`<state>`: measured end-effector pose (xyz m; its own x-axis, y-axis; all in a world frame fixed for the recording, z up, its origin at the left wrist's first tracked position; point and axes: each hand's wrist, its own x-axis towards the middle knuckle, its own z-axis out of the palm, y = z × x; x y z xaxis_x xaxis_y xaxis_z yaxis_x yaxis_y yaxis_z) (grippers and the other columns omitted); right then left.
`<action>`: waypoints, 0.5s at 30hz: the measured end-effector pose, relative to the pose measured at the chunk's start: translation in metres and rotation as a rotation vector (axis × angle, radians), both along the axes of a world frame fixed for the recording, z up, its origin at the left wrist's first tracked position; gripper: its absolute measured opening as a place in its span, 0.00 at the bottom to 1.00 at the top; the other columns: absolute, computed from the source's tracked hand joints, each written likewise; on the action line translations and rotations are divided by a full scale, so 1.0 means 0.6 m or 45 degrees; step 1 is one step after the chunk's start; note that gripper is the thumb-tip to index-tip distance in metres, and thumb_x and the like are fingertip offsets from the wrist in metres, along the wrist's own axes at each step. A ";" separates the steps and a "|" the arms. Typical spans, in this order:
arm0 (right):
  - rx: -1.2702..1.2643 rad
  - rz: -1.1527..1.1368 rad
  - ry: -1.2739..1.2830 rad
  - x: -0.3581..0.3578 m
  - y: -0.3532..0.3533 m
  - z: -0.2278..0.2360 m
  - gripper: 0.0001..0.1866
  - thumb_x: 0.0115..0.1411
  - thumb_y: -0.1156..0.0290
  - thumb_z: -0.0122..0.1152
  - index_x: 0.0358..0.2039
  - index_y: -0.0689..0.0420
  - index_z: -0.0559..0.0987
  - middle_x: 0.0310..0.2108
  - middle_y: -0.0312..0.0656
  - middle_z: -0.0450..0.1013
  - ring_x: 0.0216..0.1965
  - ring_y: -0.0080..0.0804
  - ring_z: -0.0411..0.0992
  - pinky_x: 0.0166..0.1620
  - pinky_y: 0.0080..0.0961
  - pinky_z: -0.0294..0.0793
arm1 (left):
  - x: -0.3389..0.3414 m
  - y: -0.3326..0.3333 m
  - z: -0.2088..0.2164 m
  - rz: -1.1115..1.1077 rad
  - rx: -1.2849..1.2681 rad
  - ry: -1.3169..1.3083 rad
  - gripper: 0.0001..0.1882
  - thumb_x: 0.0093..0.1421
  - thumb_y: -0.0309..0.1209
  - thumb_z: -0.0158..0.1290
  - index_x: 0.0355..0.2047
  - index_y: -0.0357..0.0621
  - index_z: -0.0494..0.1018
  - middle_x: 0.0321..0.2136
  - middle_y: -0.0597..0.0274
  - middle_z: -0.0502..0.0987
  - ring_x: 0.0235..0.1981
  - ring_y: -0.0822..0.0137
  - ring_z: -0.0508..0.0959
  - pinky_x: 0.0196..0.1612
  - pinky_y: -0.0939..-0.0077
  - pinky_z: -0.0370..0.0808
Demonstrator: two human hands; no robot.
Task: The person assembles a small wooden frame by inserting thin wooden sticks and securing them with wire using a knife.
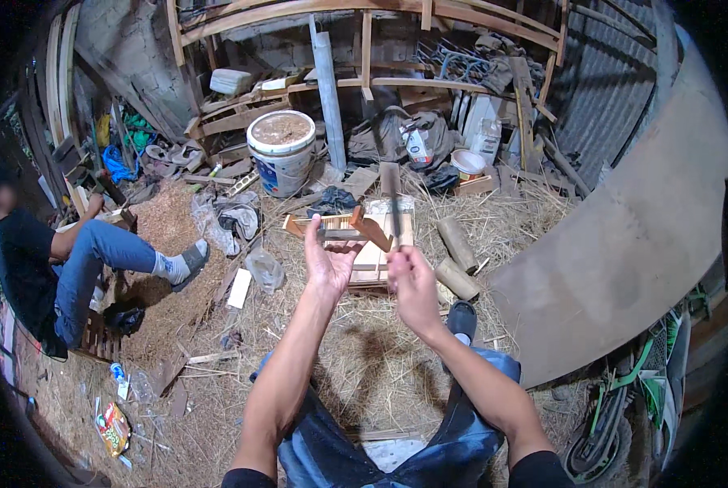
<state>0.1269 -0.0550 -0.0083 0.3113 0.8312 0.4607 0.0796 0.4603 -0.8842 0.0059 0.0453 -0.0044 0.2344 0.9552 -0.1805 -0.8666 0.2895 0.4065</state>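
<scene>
My left hand (330, 264) holds up a small wooden frame (369, 228) in front of me. It has a reddish-brown end piece, pale slats and a grey strip along its near side. My right hand (413, 285) is closed round the lower end of a tool with a flat, broad blade (390, 180). The blade stands upright just beside the frame's right end; its exact kind is unclear. Below both hands, a low stack of pale boards (370, 275) rests on the straw-covered ground, partly hidden by the frame and my hands.
Two short logs (456, 281) lie right of the boards. A white bucket (282, 153) stands behind, beside a grey post (330, 102). At the left, a person (30, 268) sits by wood shavings (164, 224). A large sheet (616, 268) and a motorbike (624, 407) are at the right.
</scene>
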 end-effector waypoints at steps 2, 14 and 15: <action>0.056 0.037 0.218 -0.001 0.001 0.000 0.13 0.66 0.65 0.42 0.34 0.61 0.71 0.18 0.30 0.62 0.19 0.15 0.59 0.23 0.15 0.59 | 0.004 -0.002 0.002 0.045 0.007 0.029 0.37 0.50 0.49 0.57 0.50 0.35 0.55 0.44 0.48 0.62 0.47 0.55 0.67 0.55 0.53 0.66; -0.213 0.282 0.257 0.011 0.003 0.002 0.15 0.68 0.62 0.35 0.37 0.60 0.67 0.18 0.29 0.58 0.17 0.13 0.54 0.21 0.13 0.56 | -0.003 0.002 -0.004 0.029 -0.062 -0.059 0.36 0.53 0.44 0.56 0.52 0.33 0.53 0.44 0.46 0.65 0.49 0.52 0.69 0.54 0.53 0.68; -0.259 0.316 0.255 0.014 0.004 0.000 0.15 0.68 0.62 0.35 0.37 0.59 0.67 0.18 0.29 0.58 0.17 0.13 0.54 0.20 0.13 0.56 | -0.003 0.004 -0.009 0.038 -0.053 -0.023 0.37 0.53 0.44 0.56 0.53 0.32 0.53 0.43 0.46 0.65 0.49 0.52 0.69 0.54 0.54 0.68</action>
